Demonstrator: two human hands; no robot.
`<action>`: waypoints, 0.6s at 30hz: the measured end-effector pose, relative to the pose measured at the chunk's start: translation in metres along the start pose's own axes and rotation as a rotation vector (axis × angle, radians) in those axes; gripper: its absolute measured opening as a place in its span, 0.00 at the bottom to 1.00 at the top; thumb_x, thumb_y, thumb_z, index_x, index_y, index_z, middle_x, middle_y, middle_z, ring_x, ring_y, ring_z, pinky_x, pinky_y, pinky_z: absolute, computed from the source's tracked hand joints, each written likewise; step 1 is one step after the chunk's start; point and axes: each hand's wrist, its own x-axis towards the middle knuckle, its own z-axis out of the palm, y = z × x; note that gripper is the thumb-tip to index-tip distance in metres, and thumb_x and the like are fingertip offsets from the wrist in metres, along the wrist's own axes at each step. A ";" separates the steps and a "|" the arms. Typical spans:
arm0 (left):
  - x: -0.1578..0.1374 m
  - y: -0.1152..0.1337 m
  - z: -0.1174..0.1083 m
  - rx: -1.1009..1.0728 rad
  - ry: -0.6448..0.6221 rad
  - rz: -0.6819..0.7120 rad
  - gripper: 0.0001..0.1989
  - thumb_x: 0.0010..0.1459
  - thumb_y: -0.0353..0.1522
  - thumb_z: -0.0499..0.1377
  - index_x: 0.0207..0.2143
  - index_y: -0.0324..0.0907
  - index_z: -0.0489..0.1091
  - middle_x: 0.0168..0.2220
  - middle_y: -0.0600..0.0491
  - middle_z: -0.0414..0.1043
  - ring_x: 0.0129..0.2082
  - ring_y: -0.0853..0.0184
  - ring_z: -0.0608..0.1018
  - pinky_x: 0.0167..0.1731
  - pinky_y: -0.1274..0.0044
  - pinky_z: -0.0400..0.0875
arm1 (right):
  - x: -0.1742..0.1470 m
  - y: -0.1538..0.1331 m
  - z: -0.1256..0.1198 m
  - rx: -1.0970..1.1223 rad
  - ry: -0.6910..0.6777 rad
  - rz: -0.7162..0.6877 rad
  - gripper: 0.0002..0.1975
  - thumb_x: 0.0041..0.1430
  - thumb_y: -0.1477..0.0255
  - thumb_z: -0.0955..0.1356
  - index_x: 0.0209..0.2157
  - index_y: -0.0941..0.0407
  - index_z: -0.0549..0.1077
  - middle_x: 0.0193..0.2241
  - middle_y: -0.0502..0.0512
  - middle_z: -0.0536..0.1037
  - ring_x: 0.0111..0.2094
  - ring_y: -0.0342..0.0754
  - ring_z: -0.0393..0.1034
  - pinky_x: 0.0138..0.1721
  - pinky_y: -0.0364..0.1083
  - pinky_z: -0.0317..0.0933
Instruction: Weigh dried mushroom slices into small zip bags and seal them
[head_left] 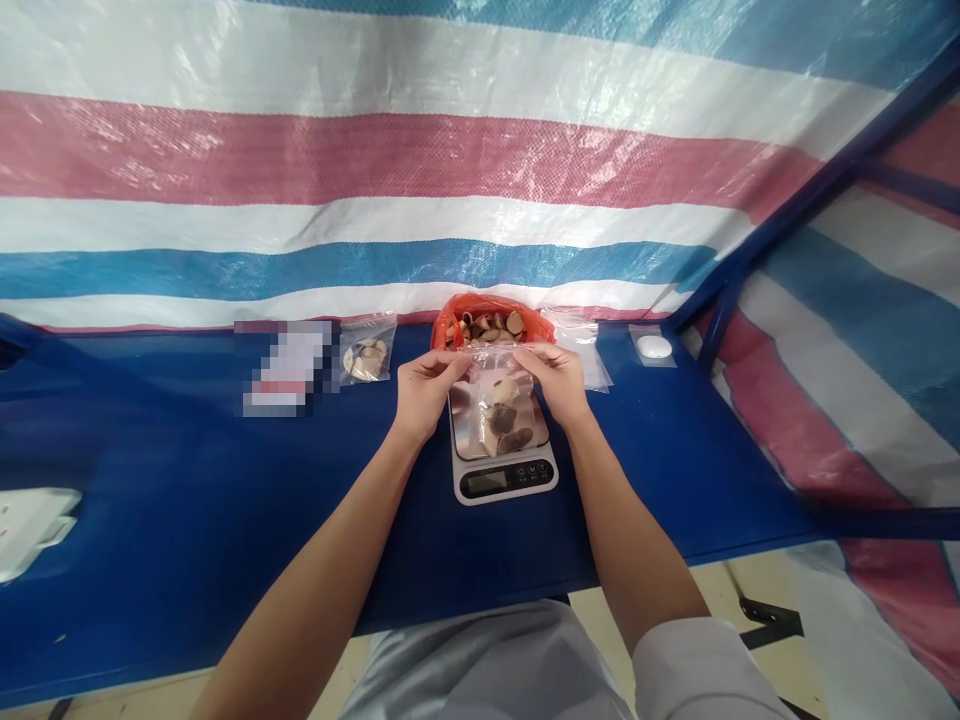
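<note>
Over a white kitchen scale point(506, 482), both my hands pinch the top edge of a clear zip bag point(498, 400). Several brown and pale pieces, perhaps dried mushrooms, lie in its lower part. My left hand point(426, 392) grips the left corner of the bag's mouth, and my right hand point(555, 380) grips the right corner. Behind the bag stands a red plastic bag point(444, 322), its top open, full of similar brown and pale pieces. Whether the zip bag rests on the steel plate or hangs just above it, I cannot tell.
On the blue table point(300, 520), a filled clear bag point(366, 358) lies left of the red bag. Flat clear bags point(592, 352) lie to its right, and a white round object point(654, 347) farther right. A white plastic object point(34, 530) sits at the left edge. Striped sheeting point(390, 150) hangs behind.
</note>
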 end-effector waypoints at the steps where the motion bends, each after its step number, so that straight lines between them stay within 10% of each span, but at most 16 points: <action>1: 0.000 0.000 0.000 0.000 0.002 -0.018 0.12 0.49 0.40 0.73 0.25 0.41 0.80 0.25 0.53 0.79 0.26 0.69 0.77 0.33 0.77 0.73 | 0.000 0.000 0.000 -0.002 -0.004 -0.007 0.17 0.44 0.55 0.78 0.28 0.53 0.81 0.23 0.49 0.81 0.26 0.48 0.77 0.28 0.47 0.75; 18: -0.001 0.001 0.004 0.084 0.039 -0.035 0.16 0.44 0.45 0.74 0.25 0.41 0.81 0.25 0.51 0.80 0.26 0.67 0.78 0.33 0.75 0.74 | -0.005 -0.008 0.002 -0.076 -0.092 0.009 0.17 0.46 0.55 0.77 0.31 0.54 0.82 0.25 0.51 0.82 0.27 0.48 0.76 0.30 0.47 0.72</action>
